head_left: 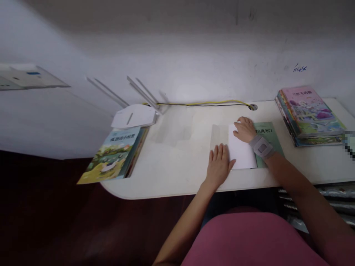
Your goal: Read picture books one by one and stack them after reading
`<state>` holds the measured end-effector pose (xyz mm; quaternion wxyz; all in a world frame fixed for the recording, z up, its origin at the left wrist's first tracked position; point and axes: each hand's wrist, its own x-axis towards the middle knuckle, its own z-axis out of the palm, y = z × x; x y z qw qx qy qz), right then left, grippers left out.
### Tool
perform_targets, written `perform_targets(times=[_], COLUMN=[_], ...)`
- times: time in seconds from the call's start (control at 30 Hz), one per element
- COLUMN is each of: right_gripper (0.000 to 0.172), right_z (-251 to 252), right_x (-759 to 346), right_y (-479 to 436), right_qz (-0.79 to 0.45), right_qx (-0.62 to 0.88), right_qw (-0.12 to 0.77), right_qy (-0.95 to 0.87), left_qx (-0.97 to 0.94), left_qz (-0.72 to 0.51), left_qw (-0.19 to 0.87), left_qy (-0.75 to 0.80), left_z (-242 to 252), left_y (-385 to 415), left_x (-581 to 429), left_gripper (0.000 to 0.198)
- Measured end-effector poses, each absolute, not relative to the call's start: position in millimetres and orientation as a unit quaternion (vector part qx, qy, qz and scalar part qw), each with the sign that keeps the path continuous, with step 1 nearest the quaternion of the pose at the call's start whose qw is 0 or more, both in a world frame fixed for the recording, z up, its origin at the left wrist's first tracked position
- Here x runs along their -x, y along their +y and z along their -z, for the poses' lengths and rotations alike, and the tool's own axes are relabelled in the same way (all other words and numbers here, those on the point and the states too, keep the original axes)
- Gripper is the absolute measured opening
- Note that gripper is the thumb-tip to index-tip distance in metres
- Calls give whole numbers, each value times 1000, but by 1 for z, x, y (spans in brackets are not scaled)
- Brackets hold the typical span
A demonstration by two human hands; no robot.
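An open green-covered book (266,133) lies on the white desk (177,155) in front of me. My left hand (219,164) lies flat with fingers stretched out on the book's left page (219,136). My right hand (244,129), with a grey band on its wrist, rests with curled fingers on the top of a white page (242,153). Whether it pinches the page's edge I cannot make out.
A stack of colourful picture books (309,114) sits at the desk's right end. Another stack of books (116,155) overhangs the left end, beside a white router (134,115) with antennas. A yellow cable (205,103) runs along the wall. My lap is below the desk edge.
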<state>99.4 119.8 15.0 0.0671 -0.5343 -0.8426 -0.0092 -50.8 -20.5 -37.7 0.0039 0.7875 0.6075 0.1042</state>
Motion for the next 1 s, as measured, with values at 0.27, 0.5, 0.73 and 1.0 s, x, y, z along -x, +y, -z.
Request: perform_targets(times=[0.27, 0.5, 0.73, 1.0], right_gripper=[27, 28, 32, 57], right_z=[-16, -16, -11, -5], right_x=[-101, -99, -91, -146], right_y=[119, 118, 119, 80], right_qz=[7, 3, -8, -112], right_qx=[527, 527, 514, 465], right_qw=[48, 59, 93, 172], right_qy=[-849, -848, -853, -861], left_qx=[-785, -786, -795, -797], left_qz=[-101, -96, -97, -96], left_qw=[13, 14, 10, 17], left_qy=[612, 610, 599, 596], left_z=[38, 36, 37, 33], left_y=[-20, -20, -21, -21], left_x=[48, 50, 52, 53], left_gripper=[71, 73, 68, 59])
